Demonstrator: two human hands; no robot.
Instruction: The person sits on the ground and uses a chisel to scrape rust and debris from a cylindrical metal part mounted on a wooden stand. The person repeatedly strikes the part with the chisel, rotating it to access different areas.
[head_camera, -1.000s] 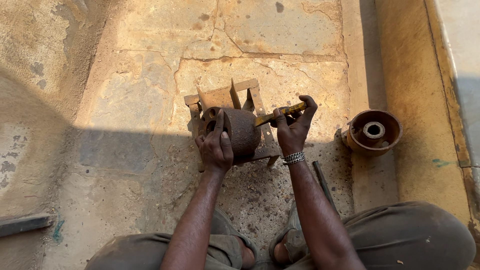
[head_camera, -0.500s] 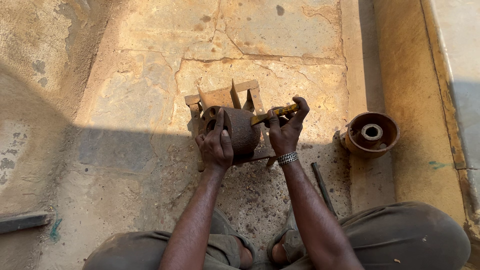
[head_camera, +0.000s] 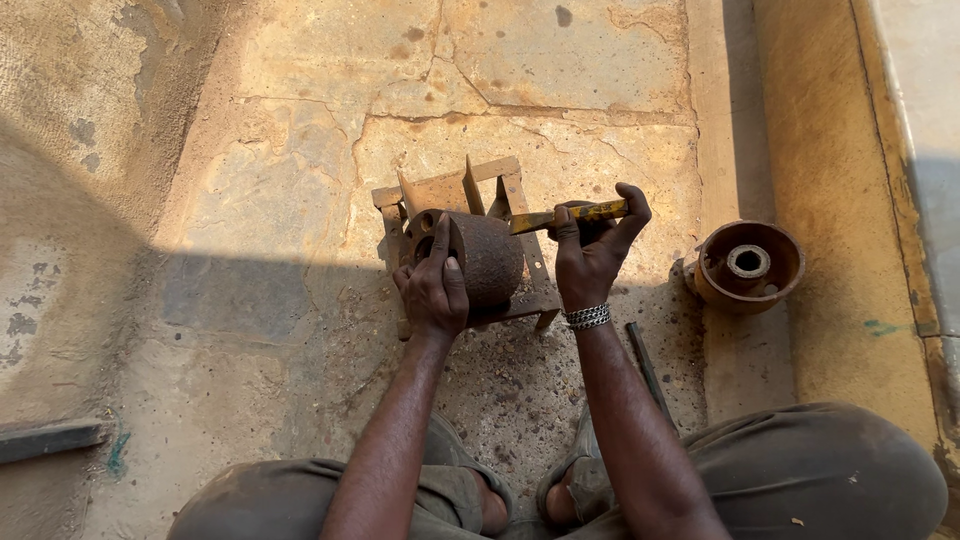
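Left hand clamps rusty drum on metal bracket mid-floor, right hand fists yellow chisel against it; open stone all round, flanged hub near the right kerb.

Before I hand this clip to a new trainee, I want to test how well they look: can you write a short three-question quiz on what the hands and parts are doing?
1. True or false: the left hand rests on the rusty drum.
2. What does the right hand hold? A) a yellow bar B) a cup C) a rope
3. Which side of the person does the round hub on the ground lie on?

Key
1. True; the drum sits on a metal frame.
2. A, the yellow bar, its tip at the drum.
3. Their right, apart from both hands.
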